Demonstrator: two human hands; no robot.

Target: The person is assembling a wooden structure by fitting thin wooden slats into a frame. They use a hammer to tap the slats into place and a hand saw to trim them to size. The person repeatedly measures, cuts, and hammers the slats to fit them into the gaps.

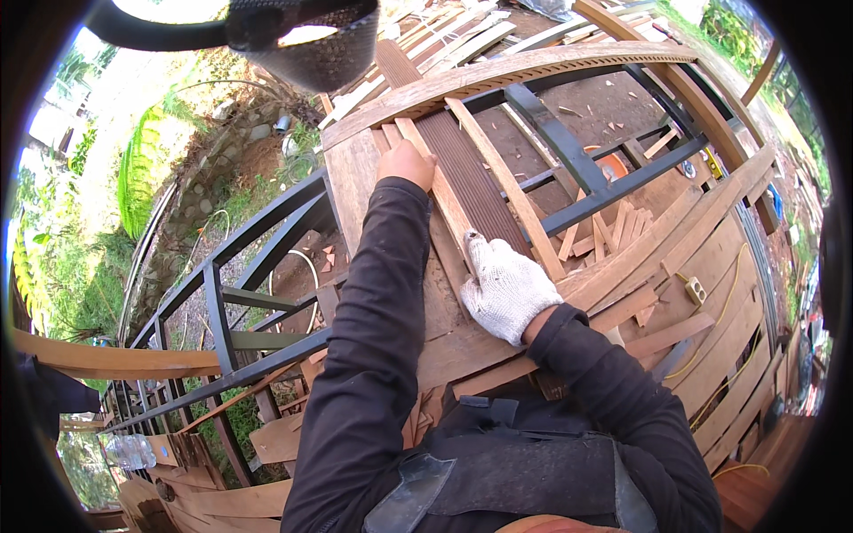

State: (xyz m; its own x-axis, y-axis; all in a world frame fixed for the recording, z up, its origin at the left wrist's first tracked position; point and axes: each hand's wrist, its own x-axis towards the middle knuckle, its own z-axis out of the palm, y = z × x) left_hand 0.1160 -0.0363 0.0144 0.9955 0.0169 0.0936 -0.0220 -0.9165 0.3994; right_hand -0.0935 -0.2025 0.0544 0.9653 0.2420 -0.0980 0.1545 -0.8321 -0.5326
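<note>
My bare left hand (404, 163) reaches far forward and presses on a narrow light wooden strip (444, 197) that lies along wide deck boards. My right hand (504, 287), in a white knit glove, rests flat on the nearer end of the same strip, fingers pointing up the board. Beside the strip lies a dark ribbed plank (473, 182), and a second thin wooden strip (506, 186) runs to its right. Black sleeves cover both my forearms.
A black steel frame (569, 147) crosses under the boards ahead. A curved wooden rail (498, 75) bounds the far side, and a black metal railing (222, 311) stands at left. Loose wood offcuts (613, 226), a yellow cable (724, 311) and an orange disc (609, 164) lie to the right.
</note>
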